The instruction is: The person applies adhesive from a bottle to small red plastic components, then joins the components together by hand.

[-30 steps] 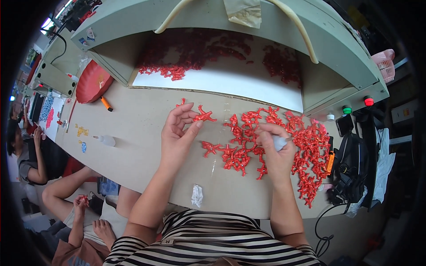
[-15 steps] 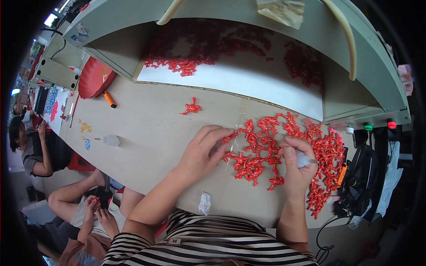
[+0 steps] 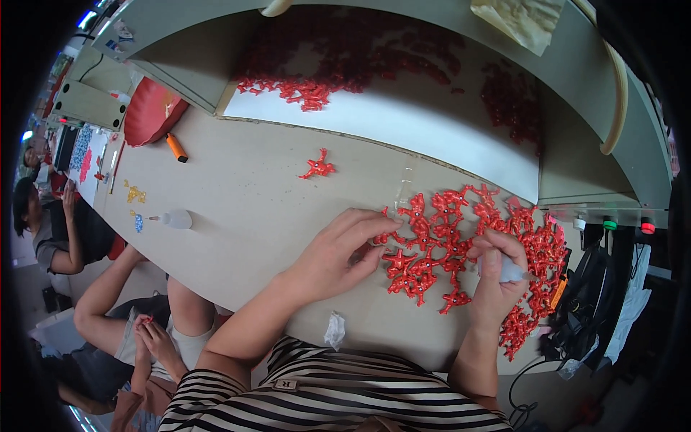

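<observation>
My right hand (image 3: 497,277) is wrapped round a small pale squeeze bottle (image 3: 511,271), its thin tip pointing right. It hovers over the right part of a spread of small red plastic figures (image 3: 421,273) with splayed limbs, several bearing small dark-and-white dots. My left hand (image 3: 338,252) reaches in from the left, its thumb and fingers apart. Those fingertips are at the left edge of the spread, beside a red figure (image 3: 386,236) that they partly cover. One separate red figure (image 3: 317,165) lies farther off on the table.
A shelf (image 3: 345,122) at the back holds many red pieces. To the left are a red bowl (image 3: 147,115), an orange-and-black tool (image 3: 176,147), another squeeze bottle (image 3: 177,219) and yellow pieces (image 3: 134,193). Crumpled tissue (image 3: 334,330) lies near me. Other people sit at left.
The red figure between my left fingers has been let go among the others, and those fingers have spread. The bottle stays in my right hand. The whole view has shifted slightly.
</observation>
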{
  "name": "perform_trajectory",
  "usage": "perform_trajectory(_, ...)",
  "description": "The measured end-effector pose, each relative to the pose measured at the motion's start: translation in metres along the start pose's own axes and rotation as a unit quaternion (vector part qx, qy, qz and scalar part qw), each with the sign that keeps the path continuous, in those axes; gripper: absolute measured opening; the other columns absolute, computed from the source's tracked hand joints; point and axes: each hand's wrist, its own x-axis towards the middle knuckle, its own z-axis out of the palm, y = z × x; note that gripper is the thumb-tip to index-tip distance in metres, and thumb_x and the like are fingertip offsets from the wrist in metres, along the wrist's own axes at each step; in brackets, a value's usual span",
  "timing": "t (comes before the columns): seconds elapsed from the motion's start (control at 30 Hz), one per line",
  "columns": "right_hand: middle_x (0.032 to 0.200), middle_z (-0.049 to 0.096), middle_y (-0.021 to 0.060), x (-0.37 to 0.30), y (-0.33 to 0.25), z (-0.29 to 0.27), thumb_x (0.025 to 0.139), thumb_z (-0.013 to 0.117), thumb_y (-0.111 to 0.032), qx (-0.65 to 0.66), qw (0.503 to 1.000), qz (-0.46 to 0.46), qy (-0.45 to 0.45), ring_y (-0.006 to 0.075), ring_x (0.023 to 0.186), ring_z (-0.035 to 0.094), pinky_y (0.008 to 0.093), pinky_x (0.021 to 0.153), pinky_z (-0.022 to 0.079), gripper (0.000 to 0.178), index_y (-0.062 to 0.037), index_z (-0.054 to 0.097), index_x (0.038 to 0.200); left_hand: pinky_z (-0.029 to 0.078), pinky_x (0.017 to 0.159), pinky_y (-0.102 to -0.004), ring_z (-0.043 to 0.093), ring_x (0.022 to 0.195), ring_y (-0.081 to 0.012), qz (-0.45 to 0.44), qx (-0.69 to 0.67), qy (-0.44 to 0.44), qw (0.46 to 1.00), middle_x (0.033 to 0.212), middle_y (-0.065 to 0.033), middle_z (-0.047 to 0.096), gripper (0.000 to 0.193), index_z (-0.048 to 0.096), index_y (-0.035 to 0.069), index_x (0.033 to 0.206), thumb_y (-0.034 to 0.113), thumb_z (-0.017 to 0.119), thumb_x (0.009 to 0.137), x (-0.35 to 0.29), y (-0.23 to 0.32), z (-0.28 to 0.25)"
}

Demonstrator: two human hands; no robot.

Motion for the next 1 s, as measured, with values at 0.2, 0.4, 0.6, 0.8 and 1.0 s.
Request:
perform_trajectory(0.2,0.080,0.059,0.0127,-0.003,-0.003,-0.004,0.085,0.053,-0.035,0.018,0.998,-0.052,-0.012,0.0198,0.067,0.060,0.0301,0.063,0.048,0.041,0.0022,0.051,0.100,0.048,0.062,-0.0260,0.053,0.089,-0.0222,0.074,0.038,0.044,0.996,0.102,-0.0124,0.052,0.040,0.050,0.006,0.113,-0.001,0.059,0.074,0.004,-0.005,0.002)
perform_trajectory(0.4,0.074,0.060,0.0142,-0.008,-0.004,0.004,0.086,0.047,-0.045,0.003,0.998,-0.061,-0.032,0.0174,0.052,0.057,0.0238,0.047,0.046,0.049,0.0010,0.047,0.102,0.034,0.092,-0.0394,0.044,0.106,-0.0286,0.004,0.190,0.250,0.950,0.110,-0.0124,0.049,0.040,0.053,0.005,0.107,-0.002,0.057,0.067,0.002,-0.024,-0.030)
perform_trajectory(0.6,0.073,0.058,0.0105,-0.015,-0.006,0.000,0.093,0.035,-0.035,-0.070,0.992,-0.100,-0.021,0.0135,0.048,0.052,0.0231,0.044,0.043,0.039,0.0003,0.047,0.103,0.033,0.092,-0.0384,0.045,0.101,-0.0272,0.012,0.245,0.219,0.944,0.104,-0.0094,0.052,0.028,0.056,0.005,0.099,0.002,0.058,0.071,0.007,-0.041,-0.025)
perform_trajectory(0.8,0.072,0.056,0.0103,-0.019,-0.007,0.007,0.091,0.038,-0.042,-0.055,0.993,-0.104,-0.031,0.0140,0.050,0.049,0.0234,0.046,0.043,0.045,0.0005,0.046,0.104,0.033,0.091,-0.0399,0.046,0.096,-0.0265,0.018,0.203,0.262,0.943,0.095,-0.0086,0.052,0.022,0.058,0.005,0.094,0.003,0.058,0.072,0.003,-0.048,-0.025)
perform_trajectory(1.0,0.073,0.055,0.0094,-0.019,-0.011,0.011,0.089,0.043,-0.041,-0.025,0.994,-0.100,-0.046,0.0134,0.053,0.050,0.0229,0.047,0.044,0.044,0.0004,0.046,0.104,0.033,0.092,-0.0395,0.046,0.099,-0.0274,-0.010,0.240,0.361,0.901,0.099,-0.0094,0.052,0.025,0.057,0.007,0.098,0.005,0.058,0.074,0.003,-0.056,-0.030)
